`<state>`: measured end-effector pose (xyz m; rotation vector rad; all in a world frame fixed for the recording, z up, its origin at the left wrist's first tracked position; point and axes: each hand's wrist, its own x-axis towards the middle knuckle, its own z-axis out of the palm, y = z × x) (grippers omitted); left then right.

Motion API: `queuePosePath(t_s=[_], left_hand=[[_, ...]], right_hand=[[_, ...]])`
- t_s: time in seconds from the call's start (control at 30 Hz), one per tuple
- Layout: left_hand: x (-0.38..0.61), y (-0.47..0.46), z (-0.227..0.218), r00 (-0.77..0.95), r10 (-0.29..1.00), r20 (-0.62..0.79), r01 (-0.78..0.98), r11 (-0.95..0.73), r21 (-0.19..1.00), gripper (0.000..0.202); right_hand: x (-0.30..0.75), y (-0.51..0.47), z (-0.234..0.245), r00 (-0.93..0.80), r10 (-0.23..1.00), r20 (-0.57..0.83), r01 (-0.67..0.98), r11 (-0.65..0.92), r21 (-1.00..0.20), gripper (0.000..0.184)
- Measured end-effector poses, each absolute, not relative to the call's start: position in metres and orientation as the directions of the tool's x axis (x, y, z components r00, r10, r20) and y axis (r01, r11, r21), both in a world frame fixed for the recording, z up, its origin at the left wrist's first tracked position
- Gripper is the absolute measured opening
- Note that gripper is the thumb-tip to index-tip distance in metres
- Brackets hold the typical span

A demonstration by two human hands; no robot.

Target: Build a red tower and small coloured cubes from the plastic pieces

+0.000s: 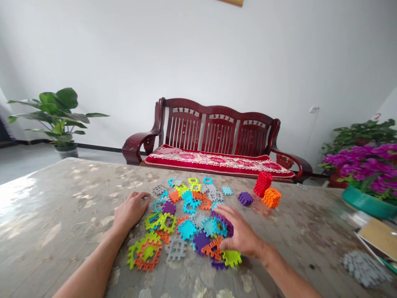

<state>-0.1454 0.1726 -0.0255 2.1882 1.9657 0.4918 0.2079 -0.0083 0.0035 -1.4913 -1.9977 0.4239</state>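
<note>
Flat plastic interlocking tiles with notched edges lie in a loose pile in the middle of the table, among them a turquoise tile point(187, 229), a lime green tile point(232, 258), a grey window tile point(176, 248) and an orange triangular frame tile point(212, 249). My right hand point(243, 234) hovers over the pile's right side, thumb and fingers apart around purple tiles, gripping nothing that I can see. Left of the pile, my left hand point(132, 209) rests on the tabletop, its fingers loosely stretched toward the tiles and holding nothing.
Beyond the pile on the right stand a red tile stack point(263, 183), an orange stack point(272, 198) and a purple stack point(245, 198). Grey tiles point(366, 268) lie near right, below a flower planter point(369, 200). Behind the patterned table point(62, 231) is a wooden bench point(217, 128).
</note>
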Motion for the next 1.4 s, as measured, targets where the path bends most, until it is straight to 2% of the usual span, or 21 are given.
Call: queuePosePath(t_s=[0.07, 0.13, 0.23, 0.33, 0.43, 0.5, 0.6, 0.73, 0.83, 0.9, 1.03, 1.1, 1.23, 1.4], left_hand=[[-0.145, 0.173, -0.026, 0.087, 0.987, 0.132, 0.935, -0.127, 0.332, 0.042], [-0.145, 0.173, -0.027, 0.088, 0.988, 0.128, 0.935, -0.126, 0.332, 0.043], [-0.144, 0.173, -0.026, 0.082, 0.988, 0.129, 0.934, -0.121, 0.336, 0.042], [-0.144, 0.172, -0.025, 0.083, 0.988, 0.130, 0.931, -0.123, 0.342, 0.042], [-0.144, 0.171, -0.024, 0.079, 0.989, 0.127, 0.929, -0.119, 0.350, 0.041], [-0.144, 0.170, -0.024, 0.077, 0.989, 0.124, 0.930, -0.116, 0.350, 0.042], [-0.143, 0.170, -0.023, 0.080, 0.990, 0.120, 0.932, -0.117, 0.342, 0.043], [-0.143, 0.170, -0.022, 0.076, 0.990, 0.118, 0.938, -0.112, 0.328, 0.041], [-0.144, 0.171, -0.024, 0.083, 0.989, 0.120, 0.939, -0.118, 0.324, 0.041], [-0.144, 0.172, -0.025, 0.090, 0.989, 0.119, 0.939, -0.124, 0.322, 0.041], [-0.145, 0.173, -0.027, 0.093, 0.989, 0.117, 0.938, -0.127, 0.323, 0.041], [-0.146, 0.173, -0.027, 0.094, 0.989, 0.117, 0.938, -0.128, 0.323, 0.041], [-0.145, 0.173, -0.027, 0.089, 0.989, 0.119, 0.940, -0.123, 0.318, 0.041], [-0.145, 0.173, -0.027, 0.086, 0.988, 0.125, 0.941, -0.122, 0.317, 0.043]], right_hand=[[0.203, -0.026, 0.001, -0.258, 0.942, 0.215, 0.807, 0.332, -0.488, 0.106], [0.202, -0.037, -0.005, -0.294, 0.943, 0.155, 0.852, 0.332, -0.406, 0.111], [0.202, -0.038, -0.012, -0.267, 0.952, 0.153, 0.882, 0.305, -0.358, 0.093], [0.200, -0.028, -0.015, -0.222, 0.942, 0.253, 0.883, 0.304, -0.358, 0.066], [0.199, -0.016, -0.014, -0.174, 0.919, 0.353, 0.866, 0.314, -0.390, 0.035], [0.199, -0.008, -0.011, -0.100, 0.910, 0.403, 0.862, 0.281, -0.422, 0.024], [0.201, 0.007, -0.006, 0.044, 0.907, 0.420, 0.867, 0.174, -0.466, 0.021], [0.209, 0.037, 0.004, 0.202, 0.923, 0.329, 0.805, 0.035, -0.592, 0.026], [0.220, 0.060, 0.007, 0.249, 0.930, 0.270, 0.728, 0.004, -0.685, 0.029], [0.228, 0.070, 0.005, 0.262, 0.924, 0.278, 0.721, 0.004, -0.693, 0.027], [0.233, 0.065, -0.001, 0.319, 0.831, 0.456, 0.814, 0.006, -0.580, 0.031], [0.228, 0.053, -0.005, 0.295, 0.802, 0.520, 0.853, 0.025, -0.522, 0.028], [0.208, 0.030, -0.011, 0.171, 0.829, 0.533, 0.920, 0.059, -0.388, 0.026], [0.187, 0.021, -0.012, 0.149, 0.854, 0.499, 0.982, -0.066, -0.179, 0.048]])
